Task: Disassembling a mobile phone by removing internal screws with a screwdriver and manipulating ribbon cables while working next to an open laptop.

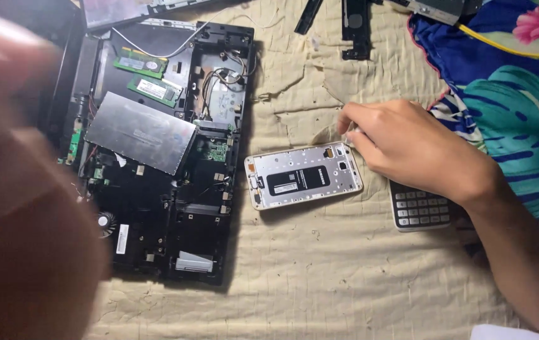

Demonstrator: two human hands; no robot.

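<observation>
Your right hand (408,148) rests just right of the one opened phone (304,175), fingertips pinched together, perhaps on something small. Your left hand (21,189) is a blur; I cannot tell its grip. Left of the phone lies one gutted laptop (156,145) holding two green memory sticks (147,75); one calculator (420,211) lies right.

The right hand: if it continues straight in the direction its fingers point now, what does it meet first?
The right hand points left, fingertips at the cloth beside the opened phone. Straight on, it would probably cross bare quilted cloth, then meet the opened laptop. Its height is unclear.
</observation>
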